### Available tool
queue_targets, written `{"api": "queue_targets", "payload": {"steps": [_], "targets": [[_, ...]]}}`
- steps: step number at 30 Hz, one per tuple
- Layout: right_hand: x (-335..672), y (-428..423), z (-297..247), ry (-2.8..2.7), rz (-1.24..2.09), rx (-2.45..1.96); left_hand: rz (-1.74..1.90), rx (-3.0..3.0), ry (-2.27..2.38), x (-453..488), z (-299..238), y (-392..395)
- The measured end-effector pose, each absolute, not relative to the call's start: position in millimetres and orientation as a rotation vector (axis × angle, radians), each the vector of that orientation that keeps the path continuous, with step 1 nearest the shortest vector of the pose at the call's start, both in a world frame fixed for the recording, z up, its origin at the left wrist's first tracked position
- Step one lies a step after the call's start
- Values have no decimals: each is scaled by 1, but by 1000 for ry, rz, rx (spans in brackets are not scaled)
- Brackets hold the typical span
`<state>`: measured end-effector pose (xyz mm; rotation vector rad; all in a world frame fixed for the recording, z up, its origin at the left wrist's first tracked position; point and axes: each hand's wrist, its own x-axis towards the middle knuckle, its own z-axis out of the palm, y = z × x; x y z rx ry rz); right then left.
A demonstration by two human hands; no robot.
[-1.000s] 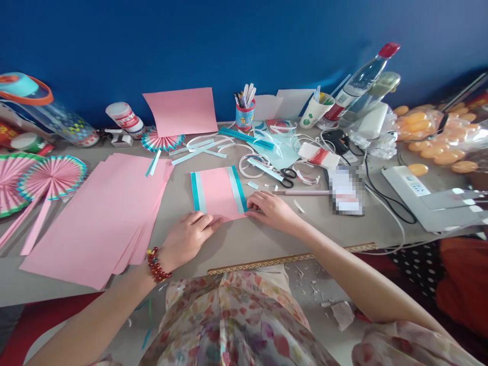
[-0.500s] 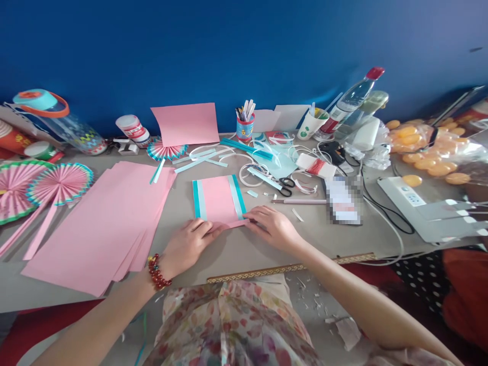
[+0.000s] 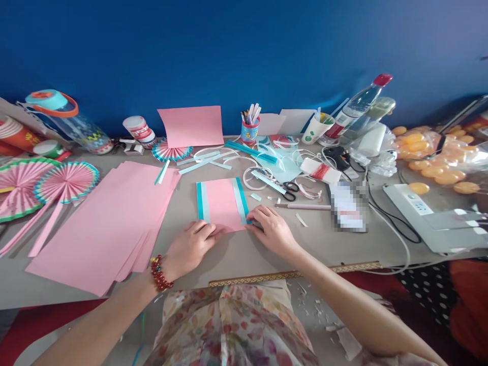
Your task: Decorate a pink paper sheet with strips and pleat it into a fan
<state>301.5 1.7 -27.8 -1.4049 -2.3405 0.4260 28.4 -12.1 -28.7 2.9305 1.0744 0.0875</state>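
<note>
**Fingers (image 3: pixel 198 227) of both hands meet the near edge of a striped pink sheet (image 3: pixel 225 203)**

The left hand (image 3: pixel 188 247) has its fingers bent and close together at the sheet's near left corner, the thumb reaching along the near edge. The right hand (image 3: pixel 274 233) curls its fingers at the near right corner. Whether either hand pinches the paper or only presses it, one cannot tell. The sheet lies on the table (image 3: pixel 219 264) just beyond the fingers and between the two hands, with teal and pale blue bands down its left and right sides.

Left of the left fingers spreads a stack of pink paper (image 3: pixel 102 223), with a pleated fan (image 3: pixel 66 183) farther left. Beyond the right fingers and to their right are black-handled scissors (image 3: pixel 291 191) and a slim pale stick (image 3: pixel 308 206); farther right lies a phone (image 3: pixel 348 206), its screen blurred. A pen cup (image 3: pixel 249 133) stands well beyond both hands' fingers.
</note>
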Motion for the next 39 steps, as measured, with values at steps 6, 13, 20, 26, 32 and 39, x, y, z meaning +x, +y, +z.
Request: {"api": "queue_targets", "payload": {"steps": [6, 13, 20, 26, 32, 39], "targets": [[312, -17, -32, -2510, 232, -1337, 122, 2891, 1090, 29, -29, -12], [317, -33, -29, -2613, 128, -1368, 186, 2876, 1140, 21, -28, -24], [315, -34, -31, -2626, 94, -1369, 254, 2872, 1212, 6, -25, -46], [317, -36, -33, -2624, 145, -1357, 141, 2943, 1110, -9, -27, -60], [321, -36, -31, -2655, 163, -1314, 130, 2921, 1044, -14, -24, -57], [280, -26, -9, -2617, 41, -1261, 159, 2943, 1032, -14, -29, -57]]}}
